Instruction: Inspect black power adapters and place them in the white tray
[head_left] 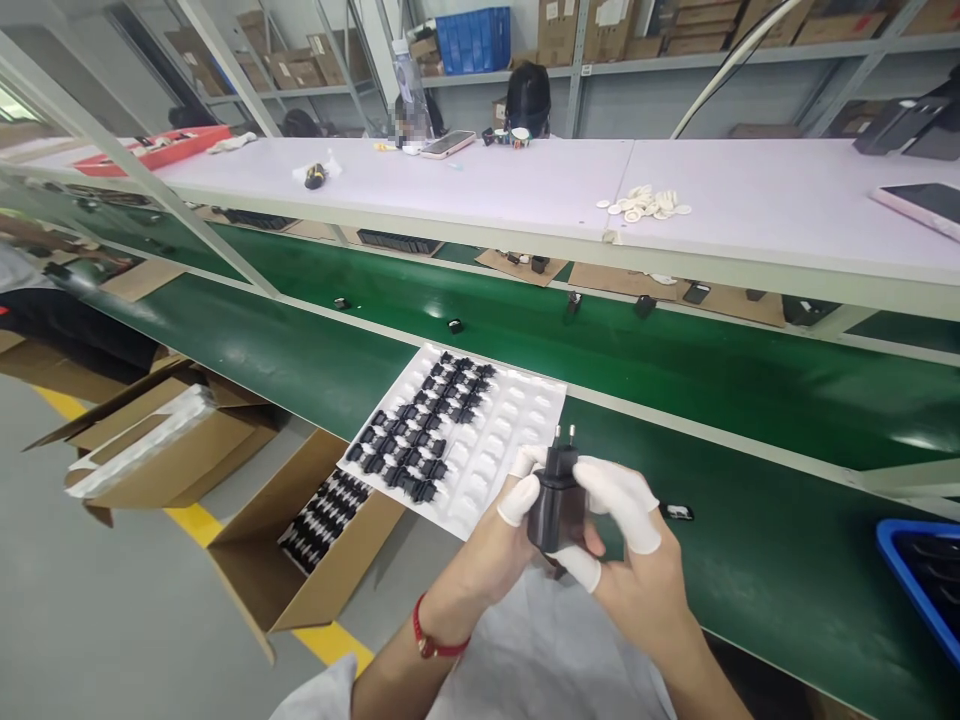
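Note:
A black plug-in power adapter (556,510) with two round pins pointing up is held between both hands in front of me. My left hand (510,530) grips its left side, with white finger cots on thumb and finger. Around its right side and lower edge, the white-tipped fingers of my right hand (630,530) are closed. Beyond my left hand lies a white plastic tray (502,440) with moulded pockets. Black plug parts (405,440) fill many pockets on its left side; pockets on the right hold none.
Below the bench's left edge stands an open carton (300,590) holding a filled tray. A blue bin (889,560) with black items is at far right. A small black part (677,512) lies on the green bench. White finger cots (646,203) are piled on the shelf above.

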